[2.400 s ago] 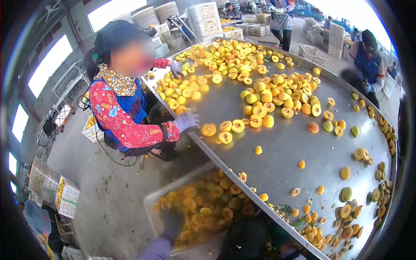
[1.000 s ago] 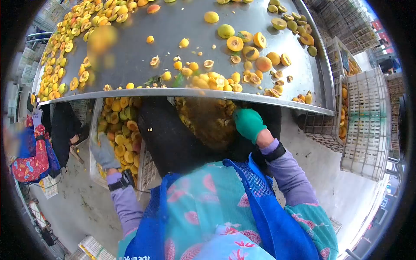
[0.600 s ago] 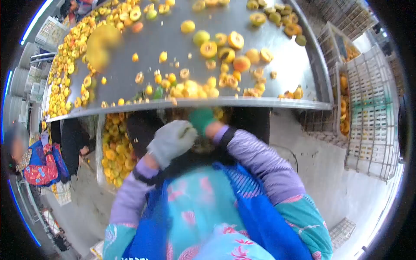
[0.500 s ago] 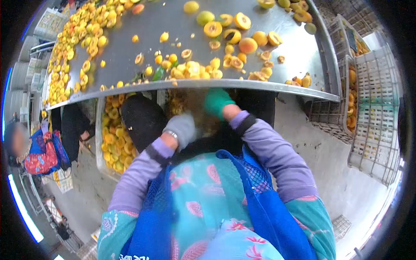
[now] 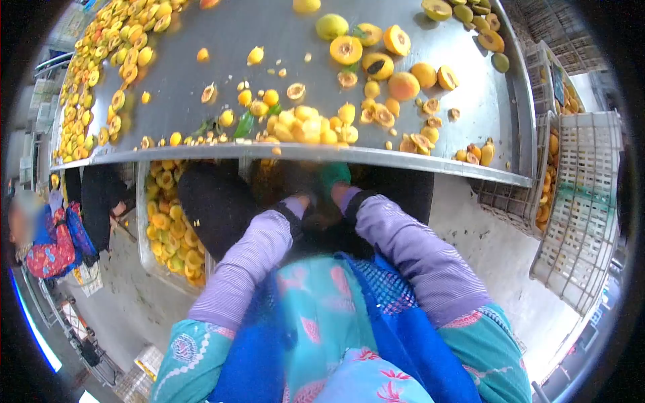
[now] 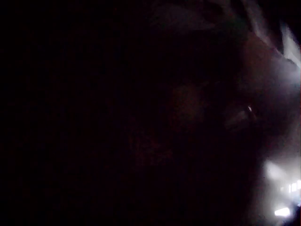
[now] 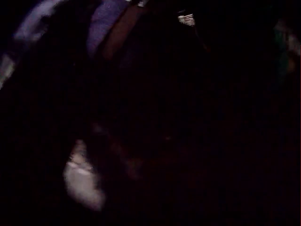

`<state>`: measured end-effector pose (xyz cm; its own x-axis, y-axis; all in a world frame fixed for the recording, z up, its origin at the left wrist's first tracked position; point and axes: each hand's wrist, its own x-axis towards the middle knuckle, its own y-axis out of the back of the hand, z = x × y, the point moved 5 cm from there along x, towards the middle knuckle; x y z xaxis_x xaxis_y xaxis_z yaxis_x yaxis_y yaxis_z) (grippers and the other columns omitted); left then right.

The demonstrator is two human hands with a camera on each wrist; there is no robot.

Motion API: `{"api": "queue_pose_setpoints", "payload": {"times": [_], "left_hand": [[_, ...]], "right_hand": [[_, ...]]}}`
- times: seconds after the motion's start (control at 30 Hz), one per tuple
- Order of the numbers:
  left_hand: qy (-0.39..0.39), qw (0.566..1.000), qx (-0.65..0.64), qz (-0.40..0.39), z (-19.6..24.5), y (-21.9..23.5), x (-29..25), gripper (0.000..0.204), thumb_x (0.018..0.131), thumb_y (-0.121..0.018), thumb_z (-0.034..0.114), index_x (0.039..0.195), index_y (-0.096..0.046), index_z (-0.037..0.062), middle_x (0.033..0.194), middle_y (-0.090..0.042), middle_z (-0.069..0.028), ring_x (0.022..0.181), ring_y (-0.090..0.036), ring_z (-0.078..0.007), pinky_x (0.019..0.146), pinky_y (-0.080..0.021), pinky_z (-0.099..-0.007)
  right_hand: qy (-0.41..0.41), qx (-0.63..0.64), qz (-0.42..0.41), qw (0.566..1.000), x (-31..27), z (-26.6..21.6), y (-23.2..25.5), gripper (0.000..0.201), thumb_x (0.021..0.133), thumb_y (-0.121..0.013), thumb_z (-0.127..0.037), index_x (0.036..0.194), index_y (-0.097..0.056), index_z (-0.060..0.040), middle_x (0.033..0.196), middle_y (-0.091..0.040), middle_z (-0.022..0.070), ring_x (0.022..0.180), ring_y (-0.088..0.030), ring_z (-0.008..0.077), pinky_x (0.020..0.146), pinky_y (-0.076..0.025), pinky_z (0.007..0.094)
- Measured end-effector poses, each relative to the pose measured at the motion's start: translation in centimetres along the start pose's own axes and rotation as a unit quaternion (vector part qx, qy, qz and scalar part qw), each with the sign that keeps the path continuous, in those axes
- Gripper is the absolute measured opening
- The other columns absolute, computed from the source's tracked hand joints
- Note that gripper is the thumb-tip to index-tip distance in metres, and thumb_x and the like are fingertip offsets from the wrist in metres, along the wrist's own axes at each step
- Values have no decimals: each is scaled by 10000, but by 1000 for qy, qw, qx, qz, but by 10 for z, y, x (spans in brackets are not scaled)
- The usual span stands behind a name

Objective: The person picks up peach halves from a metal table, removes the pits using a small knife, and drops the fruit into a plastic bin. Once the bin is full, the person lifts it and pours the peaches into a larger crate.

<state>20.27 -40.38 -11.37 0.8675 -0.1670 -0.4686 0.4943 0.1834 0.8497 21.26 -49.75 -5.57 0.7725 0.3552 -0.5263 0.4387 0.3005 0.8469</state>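
Observation:
Both gloved hands reach under the near edge of a metal table (image 5: 201, 153), between the wearer's knees. The left hand (image 5: 300, 178), in a grey glove, is dim and blurred there. Beside it is the right hand (image 5: 334, 174), in a green glove, its fingers hidden by the table edge. What either hand holds, I cannot tell. A patch of yellowish fruit (image 5: 267, 176) shows dimly just left of the hands. Above them on the tabletop lies a heap of small yellow fruit pieces (image 5: 306, 126). Both wrist views are almost black.
Halved apricots (image 5: 396, 40) and whole ones spread over the table, massed at the far left. A crate (image 5: 142, 235) full of apricot halves stands by the left knee. Slatted crates (image 5: 578, 208) stand at the right. Another seated person (image 5: 50, 248) is at the left.
The left hand has come from the crate at the left to beside the right hand, and both have gone further under the table edge. The head view has swung down from the neighbouring worker.

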Motion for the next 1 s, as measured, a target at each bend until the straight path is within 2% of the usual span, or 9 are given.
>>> {"api": "queue_pose_setpoints", "payload": {"times": [0.2,0.4,0.53,0.6,0.77,0.83,0.9,0.93,1.0], "left_hand": [[-60,991,108,55,2,42,55,460,912,-459,365,1252,-559,71,1329,-495,-192,1239,-466,-330,1041,-356,-414],[-168,961,202,-86,28,148,-22,496,870,-496,438,1196,-603,81,1224,-586,-214,1152,-553,-349,983,-416,-443],[-115,975,-53,-182,60,262,-105,317,819,-617,349,857,-702,46,765,-688,-110,698,-657,-233,672,-524,-334],[-148,980,-135,-19,63,299,-93,249,811,-636,272,833,-699,31,751,-678,-105,725,-638,-159,678,-510,-308],[-155,961,-24,228,135,339,21,308,845,-566,305,981,-640,39,933,-671,-194,847,-622,-414,753,-502,-439],[-216,928,88,290,146,299,94,363,882,-484,262,1189,-587,97,1176,-588,-221,1131,-547,-352,954,-442,-411],[-212,962,78,153,151,265,114,406,896,-452,208,1280,-515,95,1299,-505,-242,1214,-478,-368,1001,-409,-432],[-231,959,39,157,147,259,132,418,891,-446,198,1288,-504,80,1265,-534,-245,1172,-509,-388,971,-432,-446],[-301,947,7,114,166,291,75,580,743,-688,352,1241,-543,93,1135,-618,-225,1069,-580,-389,884,-475,-452]], "right_hand": [[-59,154,172,971,35,41,-18,273,880,-489,-206,1009,-690,-73,1065,-652,193,1014,-607,358,881,-455,499],[-14,314,291,904,-13,30,9,285,890,-468,-203,1012,-676,-51,1041,-644,221,976,-611,387,844,-474,476],[35,440,250,862,-56,52,36,312,886,-520,-280,940,-670,-12,945,-643,250,858,-610,436,767,-489,489],[-32,535,155,830,-86,74,51,334,884,-536,-303,959,-662,-3,889,-650,244,820,-608,448,743,-488,500],[16,748,-37,663,-158,90,71,222,944,-540,-250,929,-529,-28,653,-551,60,482,-552,152,421,-461,287],[48,783,48,619,-172,92,58,222,927,-561,-259,897,-538,-40,653,-548,28,537,-555,137,448,-431,304],[70,836,65,540,-191,93,51,165,856,-625,-186,929,-558,-53,755,-572,21,683,-569,118,552,-463,306],[50,761,141,631,-197,99,52,243,805,-642,-166,1000,-564,-42,804,-586,32,763,-556,122,636,-476,320],[1,757,180,628,-223,105,80,431,768,-631,-167,1156,-549,3,966,-616,84,890,-555,172,795,-477,343]]}}
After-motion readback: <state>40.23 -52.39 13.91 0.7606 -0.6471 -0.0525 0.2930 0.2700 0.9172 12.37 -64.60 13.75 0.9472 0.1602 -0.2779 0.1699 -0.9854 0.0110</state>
